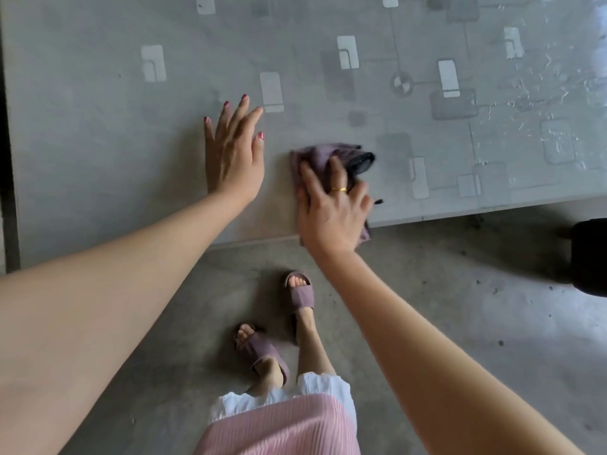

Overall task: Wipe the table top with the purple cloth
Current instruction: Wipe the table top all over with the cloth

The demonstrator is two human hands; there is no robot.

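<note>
Grey and glossy, the table top (pixel 131 142) fills the upper half of the head view, printed with pale rectangles, darker rounded squares and thin connecting lines. Toward 2 o'clock the surface shows glinting streaks and droplets. Its near edge runs from about 8 o'clock, rising toward 3 o'clock. Below it lies a grey concrete floor (pixel 460 307) with dark specks, and a black object (pixel 589 257) sits at the 3 o'clock frame edge, too cut off to identify.

At 6 o'clock, the person's feet stand in purple slippers (pixel 300 295), below them a pink ribbed skirt (pixel 282 428) with a white hem.

Just left of centre, the left hand (pixel 235 152) lies palm-down on the table, fingers straight and spread, pointing toward 12 o'clock and holding nothing. Its nails are painted red.

Just beside it, toward 3 o'clock, the right hand (pixel 331 208) presses down on the purple cloth (pixel 317 159), fingers splayed over it and slightly bent, a gold ring (pixel 339 190) on one finger. The cloth is bunched under the palm at the table's near edge; one end pokes out past the fingertips, with a dark patch on its 2 o'clock side, and another corner hangs over the edge below the wrist.
</note>
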